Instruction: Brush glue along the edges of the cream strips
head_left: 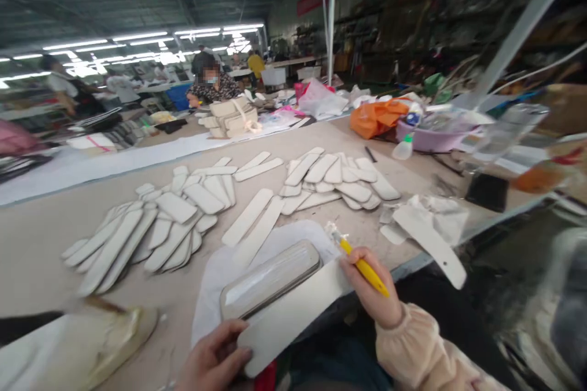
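A long white strip with rounded ends [293, 317] slants across in front of me, its lower left end pinched by my left hand [220, 354]. My right hand [373, 287] is closed around a yellow-handled brush [367, 269], whose bristles, coated in white, point up and away. That hand also meets the strip's upper right end; whether its fingers grip it I cannot tell. Just behind lies a stack of rounded strips [270, 278] with a glossy top, resting on a white sheet [211, 299]. Two pale strips [247, 217] lie beyond it, partly over the sheet.
Loose piles of white strips spread at left [178, 214] and right [330, 177]. A glue-smeared container [123, 342] stands at front left. Toward the back right are an orange bag [378, 117], a purple basin [431, 137] and a small bottle [403, 148]. A co-worker [215, 82] sits across the table.
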### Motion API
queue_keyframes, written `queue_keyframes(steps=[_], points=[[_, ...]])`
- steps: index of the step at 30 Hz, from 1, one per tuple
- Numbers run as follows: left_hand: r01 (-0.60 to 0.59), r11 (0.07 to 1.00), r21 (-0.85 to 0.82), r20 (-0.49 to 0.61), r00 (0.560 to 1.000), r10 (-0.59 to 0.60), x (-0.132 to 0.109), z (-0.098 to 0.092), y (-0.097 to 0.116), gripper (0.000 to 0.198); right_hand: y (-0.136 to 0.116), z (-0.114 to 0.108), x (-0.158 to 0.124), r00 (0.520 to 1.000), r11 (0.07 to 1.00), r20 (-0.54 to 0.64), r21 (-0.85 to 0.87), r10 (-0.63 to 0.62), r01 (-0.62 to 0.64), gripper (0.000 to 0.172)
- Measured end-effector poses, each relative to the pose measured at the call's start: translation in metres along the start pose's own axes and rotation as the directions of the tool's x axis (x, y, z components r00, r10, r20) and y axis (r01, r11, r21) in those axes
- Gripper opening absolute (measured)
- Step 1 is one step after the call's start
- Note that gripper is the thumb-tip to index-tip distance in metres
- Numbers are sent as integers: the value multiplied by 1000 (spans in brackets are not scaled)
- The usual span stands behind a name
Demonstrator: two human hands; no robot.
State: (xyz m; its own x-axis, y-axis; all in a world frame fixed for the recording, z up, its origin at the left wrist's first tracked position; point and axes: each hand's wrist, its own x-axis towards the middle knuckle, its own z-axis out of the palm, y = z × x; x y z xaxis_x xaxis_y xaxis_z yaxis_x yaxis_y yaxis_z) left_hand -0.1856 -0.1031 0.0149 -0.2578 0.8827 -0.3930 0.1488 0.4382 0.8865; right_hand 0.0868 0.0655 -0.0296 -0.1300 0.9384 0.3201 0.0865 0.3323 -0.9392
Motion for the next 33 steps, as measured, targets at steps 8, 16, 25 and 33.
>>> queue_keyframes(steps=[8, 16, 25, 33], points=[[70, 995, -75, -285, 955, -89, 16, -21, -19, 46, 6, 30, 9, 997, 954, 73, -296, -21, 42, 21], [-41, 996, 74, -474, 877, 72, 40, -33, -24, 49, 11, 63, 33, 977, 849, 208, -506, -48, 150, 19], [25, 991, 128, -464, 885, 37, 51, -33, -36, 46, 28, 73, 44, 973, 780, 229, -601, -39, 173, 18], [55, 979, 194, -464, 885, 42, 52, -32, -34, 32, 38, 71, 42, 970, 765, 217, -604, -111, 223, 30]])
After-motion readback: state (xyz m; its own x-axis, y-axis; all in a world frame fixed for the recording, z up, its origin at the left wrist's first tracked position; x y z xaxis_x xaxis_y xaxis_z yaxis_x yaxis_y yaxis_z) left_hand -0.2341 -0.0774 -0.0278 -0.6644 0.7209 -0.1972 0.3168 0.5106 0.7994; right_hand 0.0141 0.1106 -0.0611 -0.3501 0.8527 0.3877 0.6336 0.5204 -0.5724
